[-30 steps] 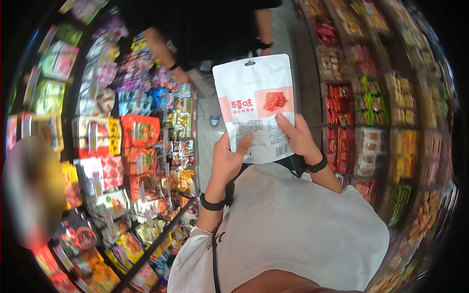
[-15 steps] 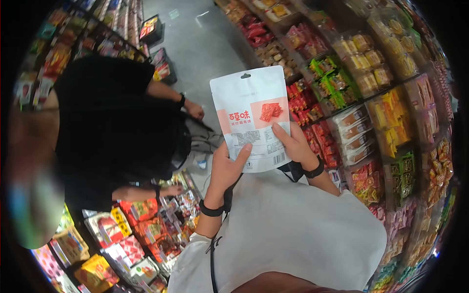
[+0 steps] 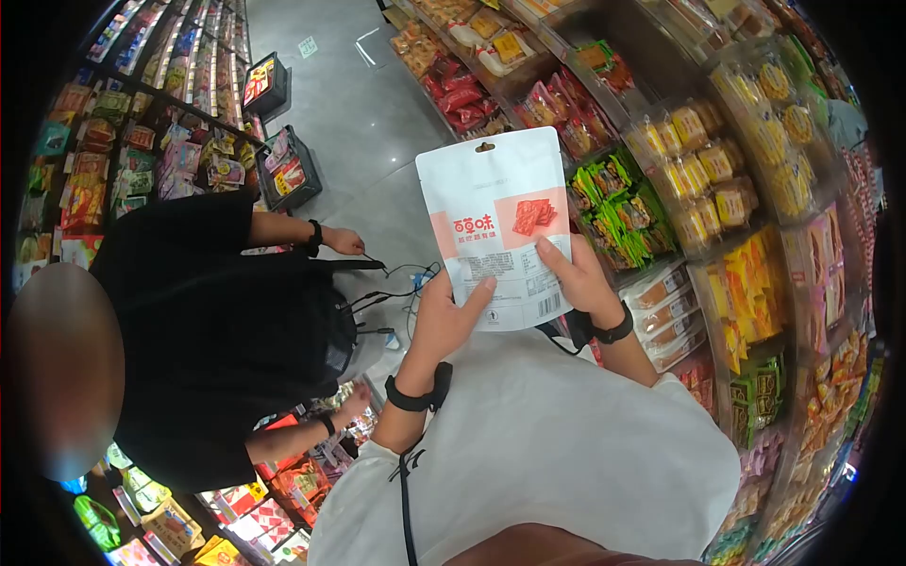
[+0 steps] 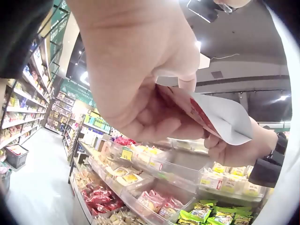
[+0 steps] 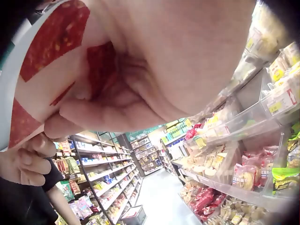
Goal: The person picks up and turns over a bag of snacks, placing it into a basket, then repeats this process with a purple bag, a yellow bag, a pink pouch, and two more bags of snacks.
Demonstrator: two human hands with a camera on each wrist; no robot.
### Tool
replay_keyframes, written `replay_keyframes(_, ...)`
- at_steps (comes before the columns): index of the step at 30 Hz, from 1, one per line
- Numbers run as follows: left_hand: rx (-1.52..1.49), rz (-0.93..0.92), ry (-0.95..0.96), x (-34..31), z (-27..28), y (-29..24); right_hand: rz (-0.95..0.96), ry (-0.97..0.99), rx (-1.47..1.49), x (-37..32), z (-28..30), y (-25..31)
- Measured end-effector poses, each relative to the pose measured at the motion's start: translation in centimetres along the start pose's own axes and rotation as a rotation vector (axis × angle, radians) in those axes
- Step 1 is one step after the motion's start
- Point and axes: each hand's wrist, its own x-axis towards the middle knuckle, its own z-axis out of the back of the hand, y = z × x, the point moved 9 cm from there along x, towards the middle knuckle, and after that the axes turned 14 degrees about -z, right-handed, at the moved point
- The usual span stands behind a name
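Observation:
A white and pink snack pouch (image 3: 495, 226) is held upright in front of the white shirt, its printed back with a barcode towards the head camera. My left hand (image 3: 442, 316) grips its lower left edge, thumb on the printed side. On the lower right edge my right hand (image 3: 587, 281) grips it too, thumb near the red food picture. In the left wrist view the left hand (image 4: 140, 70) has its fingers bent behind the pouch (image 4: 211, 112). The right wrist view has the right hand's fingers against the red-patterned side of the pouch (image 5: 51, 51).
A person in black (image 3: 217, 340) stands close on the left, arms extended towards the aisle. Shelves of packaged snacks (image 3: 689, 170) run along the right, and more racks (image 3: 189, 104) line the left. Black baskets (image 3: 288, 170) stand on the grey floor (image 3: 377, 123).
The view has swung to the right along the aisle, with the right shelves filling more of it. The person in black now appears at the left. Both hands keep the same hold on the pouch.

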Motion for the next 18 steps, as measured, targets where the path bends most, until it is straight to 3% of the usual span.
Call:
replay_keyframes(7,-0.066,-0.002,-0.007,7.0,4.3,1.7,-0.018,0.021,0.027,8.0,-1.3,2.7)
replay_keyframes(13,0.052,-0.022,-0.084,12.8,12.7,1.0,-0.051,0.113,0.024,17.6,-6.1,5.5)
replay_keyframes(18,0.029,0.065,-0.242,15.9,19.5,4.7,-0.065,0.188,-0.183,26.6,-10.0,6.9)
